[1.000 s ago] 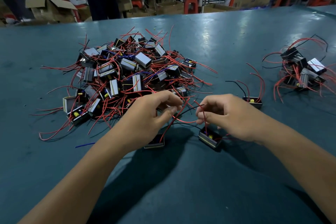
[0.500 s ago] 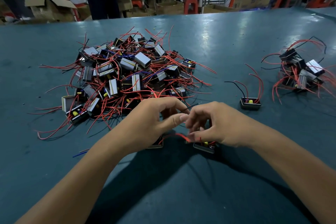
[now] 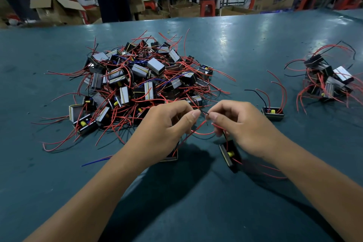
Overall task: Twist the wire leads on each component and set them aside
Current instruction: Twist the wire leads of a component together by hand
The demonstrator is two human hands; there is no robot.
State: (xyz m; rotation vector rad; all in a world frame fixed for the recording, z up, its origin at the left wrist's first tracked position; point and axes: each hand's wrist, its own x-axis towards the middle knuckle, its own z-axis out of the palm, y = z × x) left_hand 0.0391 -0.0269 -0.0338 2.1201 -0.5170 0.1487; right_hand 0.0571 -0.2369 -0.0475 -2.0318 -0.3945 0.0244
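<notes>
We saw a table (image 3: 255,49) with a smooth blue-green top that looked a bit shiny where the light hit it. The little boxes in the big pile (image 3: 141,80) looked like black plastic, and some had shiny silver sides like metal. Their thin wires (image 3: 202,133) had smooth red plastic skins; a few were black or blue. One box near the right hand (image 3: 229,155) had a yellow part inside and a dull black shell. The big boxes (image 3: 57,9) at the back were brown cardboard, matt and creased. The stools (image 3: 207,7) looked like red plastic.
</notes>
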